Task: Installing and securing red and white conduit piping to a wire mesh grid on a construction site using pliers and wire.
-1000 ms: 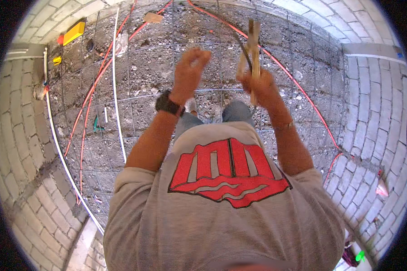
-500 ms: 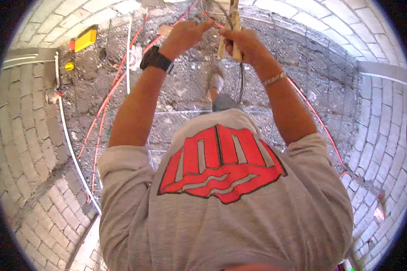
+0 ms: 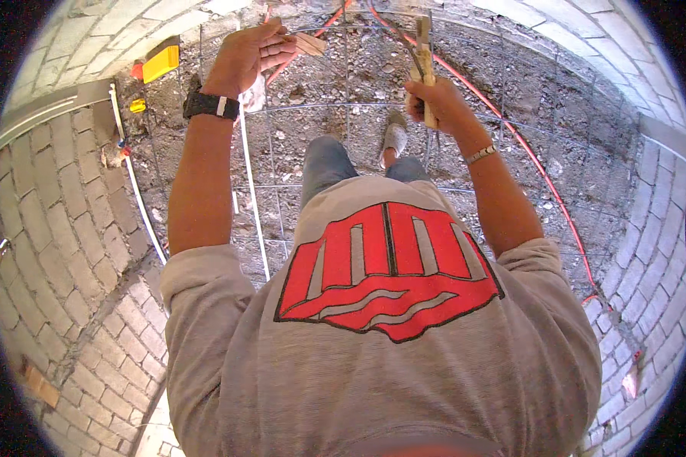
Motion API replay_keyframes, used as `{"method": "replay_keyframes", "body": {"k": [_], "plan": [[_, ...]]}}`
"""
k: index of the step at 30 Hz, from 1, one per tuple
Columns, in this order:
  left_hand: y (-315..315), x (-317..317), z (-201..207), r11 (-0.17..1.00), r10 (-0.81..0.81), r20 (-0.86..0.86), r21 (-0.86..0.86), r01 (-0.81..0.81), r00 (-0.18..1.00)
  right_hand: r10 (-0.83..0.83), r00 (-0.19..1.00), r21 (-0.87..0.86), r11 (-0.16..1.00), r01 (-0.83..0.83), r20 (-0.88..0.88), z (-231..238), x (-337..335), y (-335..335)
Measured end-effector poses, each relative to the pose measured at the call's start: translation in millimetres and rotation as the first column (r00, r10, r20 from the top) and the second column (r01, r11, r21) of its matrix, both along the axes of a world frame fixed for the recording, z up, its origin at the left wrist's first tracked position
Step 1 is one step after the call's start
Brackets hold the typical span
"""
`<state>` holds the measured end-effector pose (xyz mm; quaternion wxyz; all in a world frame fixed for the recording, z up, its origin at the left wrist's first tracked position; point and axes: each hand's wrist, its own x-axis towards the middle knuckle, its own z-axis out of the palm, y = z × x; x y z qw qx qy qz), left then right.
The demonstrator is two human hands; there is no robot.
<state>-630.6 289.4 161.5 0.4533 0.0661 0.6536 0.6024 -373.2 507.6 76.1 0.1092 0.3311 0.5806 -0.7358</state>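
Note:
My right hand [image 3: 440,105] is closed around a pale wooden stick [image 3: 429,75], held nearly upright. Dark thin strands [image 3: 417,64] run alongside the stick, and something dark shows by the fingers; I cannot make out its kind. My left hand [image 3: 250,57] is raised on the far left, its fingers loosely stretched toward the right and apart. Just past those fingertips shows a flat piece of wood [image 3: 311,44], which appears to lie on the ground rather than in the hand. A dark watch [image 3: 209,105] is on my left wrist.
Steel wire mesh [image 3: 348,99] covers the rubble ground. An orange-red hose [image 3: 526,156] curves along the right, and white pipes [image 3: 251,183] run on the left. A yellow box-like thing [image 3: 161,63] lies far left. Block walls [image 3: 53,206] stand around; my shoe [image 3: 393,140] is on the mesh.
My hands have moved apart: the left toward the left, the right slightly right and down with the wooden stick. A second leg has come into view below.

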Motion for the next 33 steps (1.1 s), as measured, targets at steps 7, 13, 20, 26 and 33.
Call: {"method": "replay_keyframes", "body": {"k": [7, 13, 20, 26, 33], "plan": [[12.3, -69.8, -13.6, 0.983, -0.184, 0.073, 0.01, 0.183, 0.98, -0.299, 0.953, 0.132, 0.947, 0.291, 0.041, -2.3, -7.9, 6.7], [12.1, -111.2, -26.9, 0.896, -0.4, 0.174, 0.282, 0.344, 0.9, -0.602, 0.797, 0.062, 0.795, 0.604, -0.042, 28.1, -16.6, -13.4], [16.4, -159.2, -40.8, 0.842, -0.49, 0.255, 0.384, 0.378, 0.833, -0.76, 0.644, 0.111, 0.635, 0.764, -0.085, 53.0, -31.2, -26.7], [43.2, -158.0, -47.0, 0.807, -0.527, 0.374, 0.501, 0.312, 0.763, -0.755, 0.654, 0.229, 0.628, 0.743, -0.052, 56.8, -18.9, -25.8], [85.1, -113.0, -47.4, 0.802, -0.566, 0.363, 0.451, 0.392, 0.74, -0.797, 0.604, 0.146, 0.594, 0.791, -0.029, 52.8, 6.2, -31.4]]}}
